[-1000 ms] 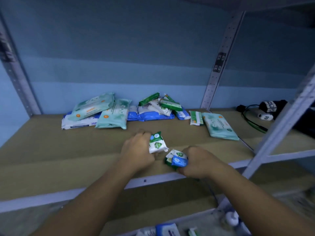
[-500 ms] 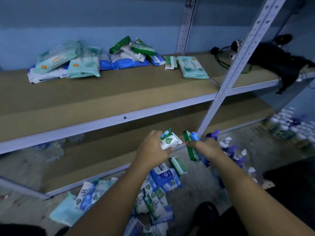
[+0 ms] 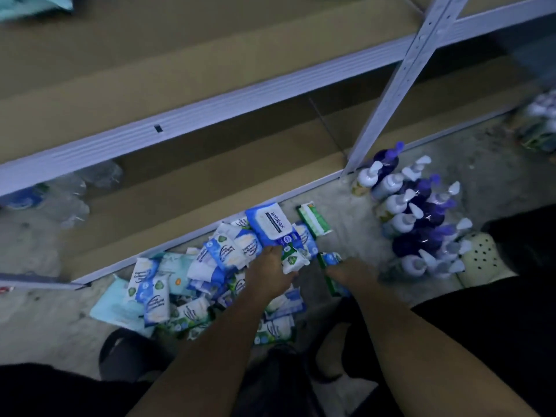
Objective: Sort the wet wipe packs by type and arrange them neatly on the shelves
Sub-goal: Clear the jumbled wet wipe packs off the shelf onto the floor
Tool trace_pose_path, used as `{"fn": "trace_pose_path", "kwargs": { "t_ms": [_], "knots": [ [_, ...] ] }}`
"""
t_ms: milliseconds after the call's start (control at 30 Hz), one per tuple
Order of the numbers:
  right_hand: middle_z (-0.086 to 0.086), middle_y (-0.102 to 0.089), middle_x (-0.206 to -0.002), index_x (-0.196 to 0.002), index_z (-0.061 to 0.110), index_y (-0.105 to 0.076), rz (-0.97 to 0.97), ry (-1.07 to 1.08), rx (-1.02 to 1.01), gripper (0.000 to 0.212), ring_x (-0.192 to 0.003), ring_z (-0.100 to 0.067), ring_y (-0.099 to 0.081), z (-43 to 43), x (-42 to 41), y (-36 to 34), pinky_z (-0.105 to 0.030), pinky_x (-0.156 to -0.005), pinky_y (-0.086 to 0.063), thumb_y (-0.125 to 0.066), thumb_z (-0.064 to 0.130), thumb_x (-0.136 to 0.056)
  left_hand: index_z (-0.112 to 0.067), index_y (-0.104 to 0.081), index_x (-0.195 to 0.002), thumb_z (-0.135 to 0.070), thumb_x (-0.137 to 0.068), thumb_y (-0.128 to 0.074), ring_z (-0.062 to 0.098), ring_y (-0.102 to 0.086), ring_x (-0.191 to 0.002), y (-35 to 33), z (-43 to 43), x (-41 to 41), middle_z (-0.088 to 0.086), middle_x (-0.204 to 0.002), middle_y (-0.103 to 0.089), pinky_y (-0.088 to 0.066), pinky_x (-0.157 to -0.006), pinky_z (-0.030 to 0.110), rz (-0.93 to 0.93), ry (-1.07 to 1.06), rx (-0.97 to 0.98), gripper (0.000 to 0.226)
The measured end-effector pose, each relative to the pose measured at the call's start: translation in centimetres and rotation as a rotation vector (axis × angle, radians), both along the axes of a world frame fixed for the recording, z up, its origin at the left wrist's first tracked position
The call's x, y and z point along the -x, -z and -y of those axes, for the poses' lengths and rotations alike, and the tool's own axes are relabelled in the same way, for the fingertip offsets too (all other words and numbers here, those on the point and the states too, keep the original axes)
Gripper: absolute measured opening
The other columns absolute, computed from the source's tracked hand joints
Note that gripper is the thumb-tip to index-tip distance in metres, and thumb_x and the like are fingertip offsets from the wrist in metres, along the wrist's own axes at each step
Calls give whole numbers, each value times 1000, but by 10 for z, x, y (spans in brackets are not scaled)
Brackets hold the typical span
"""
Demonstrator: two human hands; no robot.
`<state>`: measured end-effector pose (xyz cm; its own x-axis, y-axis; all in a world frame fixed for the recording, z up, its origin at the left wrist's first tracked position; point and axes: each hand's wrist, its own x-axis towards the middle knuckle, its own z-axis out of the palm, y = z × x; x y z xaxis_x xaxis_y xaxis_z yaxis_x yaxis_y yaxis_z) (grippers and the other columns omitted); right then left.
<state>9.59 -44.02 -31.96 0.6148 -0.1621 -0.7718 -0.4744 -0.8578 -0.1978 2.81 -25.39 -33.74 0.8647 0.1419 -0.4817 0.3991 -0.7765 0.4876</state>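
A heap of wet wipe packs [image 3: 207, 275], mostly blue and white, lies on the floor in front of the bottom shelf [image 3: 210, 188]. My left hand [image 3: 270, 275] holds a small white and green pack [image 3: 293, 261] just above the heap. My right hand [image 3: 352, 273] grips a green and blue pack [image 3: 329, 266] beside it. A large blue pack marked antabax [image 3: 272, 225] lies on top of the heap, and a green and white pack [image 3: 314, 219] lies apart to its right.
Purple and white pump bottles [image 3: 421, 218] stand on the floor to the right, by the metal shelf upright [image 3: 391, 88]. Clear plastic bottles [image 3: 69, 191] lie at the left under the upper shelf [image 3: 180, 55]. A teal pack [image 3: 30, 4] shows at the top left edge.
The view has dropped from the upper shelf to the floor. Both hands, each still holding its pack, have come down from the shelf edge to the heap of packs.
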Motion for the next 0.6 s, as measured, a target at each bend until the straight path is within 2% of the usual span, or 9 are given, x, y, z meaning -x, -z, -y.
{"fn": "trace_pose_path", "kwargs": {
  "t_ms": [67,167,267,400,467,600],
  "knots": [
    [-18,-60,-126,-126,2,-60,-18,-24,-11,50,-111,-31,-61,1,0,11,-34,-81,-49,-66,36,-90,-15,-45,-142,-53,-84,-72,30,-51,-124,8,3,-1,10,-138,-49,-49,-96,43,-8,4,1,75],
    [-13,-58,-112,-124,4,-60,-47,-93,-16,54,-97,-27,-60,1,-2,23,-30,-73,-45,-69,41,-85,-15,-43,-145,-50,-85,-71,31,-50,-127,17,5,-2,10,-141,-47,-48,-97,43,-18,27,7,75],
    [-11,-59,-105,-118,5,-64,-48,-130,-19,52,-97,-27,-63,2,-2,30,-29,-70,-44,-70,42,-82,-17,-42,-147,-48,-87,-70,31,-49,-128,25,5,-1,9,-142,-45,-47,-98,42,-34,55,-3,74],
    [-14,-66,-99,-108,7,-69,-3,-134,-17,44,-91,-28,-67,0,-3,33,-34,-74,-53,-71,41,-82,-14,-54,-137,-44,-96,-58,31,-55,-117,25,6,0,10,-129,-54,-46,-92,39,32,87,-45,51],
    [-12,-63,-93,-108,7,-67,-13,-126,-22,43,-83,-27,-65,-2,-5,31,-32,-70,-52,-71,40,-80,-13,-56,-133,-40,-100,-51,30,-57,-114,24,5,1,9,-126,-58,-47,-90,38,57,96,-62,43],
    [-10,-58,-105,-114,11,-54,1,-100,-49,47,-90,-28,-59,-8,-6,30,-28,-72,-44,-71,32,-77,-19,-51,-135,-44,-103,-42,27,-59,-108,24,-6,14,5,-123,-60,-50,-85,38,86,142,-164,42]
  ]
}}
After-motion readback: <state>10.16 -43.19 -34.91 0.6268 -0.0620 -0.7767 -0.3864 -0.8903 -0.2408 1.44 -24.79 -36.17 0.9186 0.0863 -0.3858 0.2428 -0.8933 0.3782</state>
